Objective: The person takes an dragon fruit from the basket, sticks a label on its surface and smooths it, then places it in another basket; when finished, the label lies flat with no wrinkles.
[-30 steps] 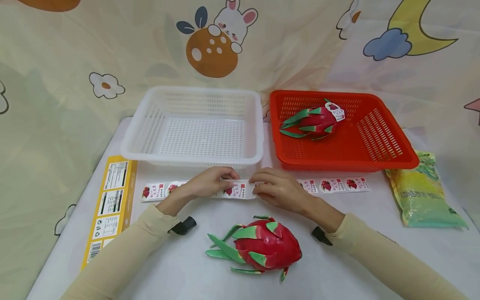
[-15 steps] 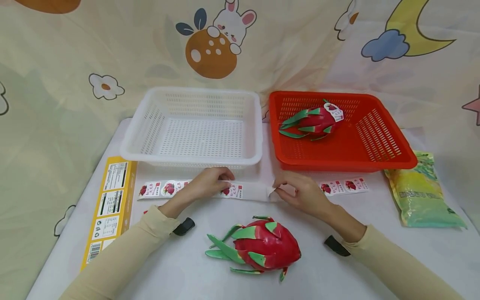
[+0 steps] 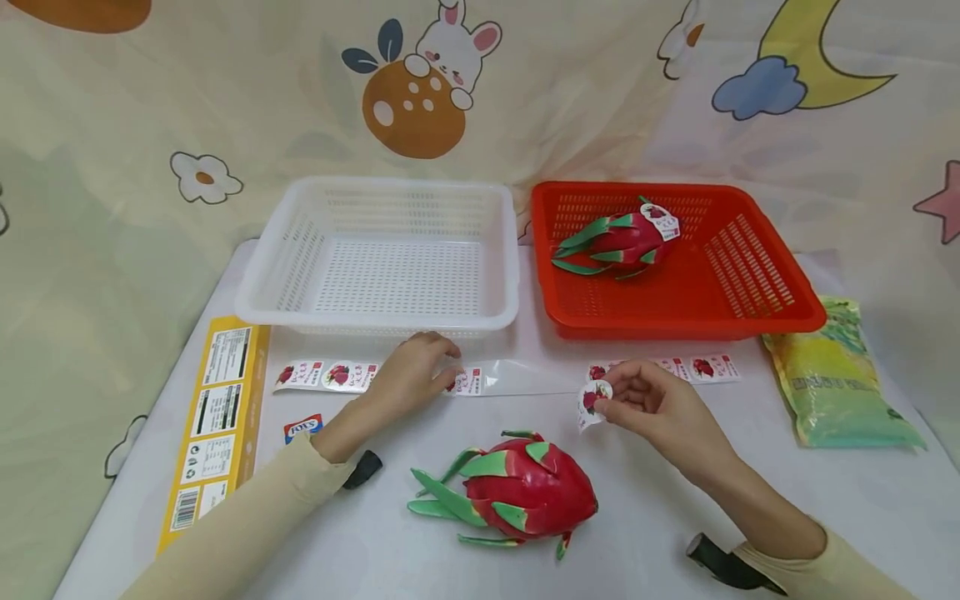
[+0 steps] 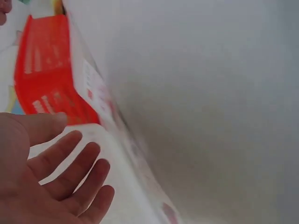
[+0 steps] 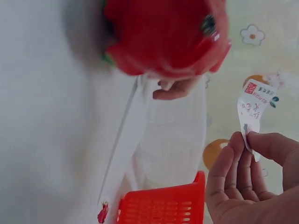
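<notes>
My right hand (image 3: 667,417) pinches a peeled dragon fruit sticker (image 3: 591,408) between thumb and fingertips, raised above the table. In the right wrist view, the same sticker (image 5: 252,108) hangs slightly bent from the fingers. Relaxed fingers mark my left hand (image 3: 412,375), which hovers at the sticker strip (image 3: 348,375) with nothing gripped in the left wrist view. Bare backing shows on the strip between the hands. In front of them a red dragon fruit (image 3: 532,487) with green scales lies on its side, no sticker visible on it.
At the back stand a white basket (image 3: 378,321) and a red basket (image 3: 690,321); a stickered dragon fruit (image 3: 626,243) lies in the red one. A yellow box (image 3: 213,425) is at left, a small FOX'S wrapper (image 3: 303,427) near the left sleeve, and a yellow-green bag (image 3: 843,375) at right.
My right hand has peeled a sticker off the strip and moved right and toward me with it, baring the backing. The left hand has loosened its hold on the strip.
</notes>
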{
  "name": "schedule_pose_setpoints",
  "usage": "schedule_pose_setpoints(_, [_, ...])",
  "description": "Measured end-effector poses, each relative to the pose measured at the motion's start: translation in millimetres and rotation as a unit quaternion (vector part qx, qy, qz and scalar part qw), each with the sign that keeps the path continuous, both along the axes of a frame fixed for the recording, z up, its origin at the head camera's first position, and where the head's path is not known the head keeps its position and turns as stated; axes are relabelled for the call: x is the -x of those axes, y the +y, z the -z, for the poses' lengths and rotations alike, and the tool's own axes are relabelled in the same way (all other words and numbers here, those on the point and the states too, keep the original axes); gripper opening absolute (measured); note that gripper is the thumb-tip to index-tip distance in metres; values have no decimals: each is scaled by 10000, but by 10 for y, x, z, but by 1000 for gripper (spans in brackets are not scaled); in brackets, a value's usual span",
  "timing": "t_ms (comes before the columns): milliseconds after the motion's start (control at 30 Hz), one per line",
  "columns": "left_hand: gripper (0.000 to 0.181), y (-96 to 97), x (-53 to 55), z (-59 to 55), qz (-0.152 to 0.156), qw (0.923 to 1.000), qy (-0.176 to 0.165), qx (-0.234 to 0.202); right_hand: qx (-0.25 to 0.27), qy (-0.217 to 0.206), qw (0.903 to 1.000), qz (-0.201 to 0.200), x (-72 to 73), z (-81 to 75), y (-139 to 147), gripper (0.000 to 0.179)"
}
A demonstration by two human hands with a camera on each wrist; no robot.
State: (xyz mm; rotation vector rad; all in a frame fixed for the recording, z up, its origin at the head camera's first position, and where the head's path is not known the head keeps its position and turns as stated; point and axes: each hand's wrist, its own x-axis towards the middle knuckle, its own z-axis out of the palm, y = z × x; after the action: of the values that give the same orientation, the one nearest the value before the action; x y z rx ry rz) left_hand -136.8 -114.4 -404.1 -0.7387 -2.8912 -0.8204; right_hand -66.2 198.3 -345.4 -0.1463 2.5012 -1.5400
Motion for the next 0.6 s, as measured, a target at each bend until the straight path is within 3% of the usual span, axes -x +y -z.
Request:
schedule_pose_setpoints(67, [19,26,-110,-71,205,9992,-81,-347,210,-324,9993,-36,-64,-28,16,35])
schedule_pose_setpoints(133, [23,65,-238,-161,460,9945,-549,-767,375,-496,9979,-197,-122,-35,25,35])
schedule_pose_setpoints(233, [39,134,-432,-295,869,9767,-1622,-1101,566,-653,9950,-496,-197,-26,32,34])
schedule_pose_setpoints(367, [66,255,-633,-365,1288,9493,-2689,-996,561,-784,9911,-921,-274,-5,42,32])
schedule_pose_setpoints(433, [75,312,-706,-366,1406,9420,-2922,-866,445,-793,9895,-1126,-305,2,39,31])
schedule_pose_setpoints(500, [79,353,-759,-350,1501,9393,-2967,-841,288,-746,9884,-1288,-331,5,29,30])
schedule_pose_setpoints(600, [78,379,-800,-330,1505,9411,-2933,-747,43,-665,9877,-1412,-359,2,0,30])
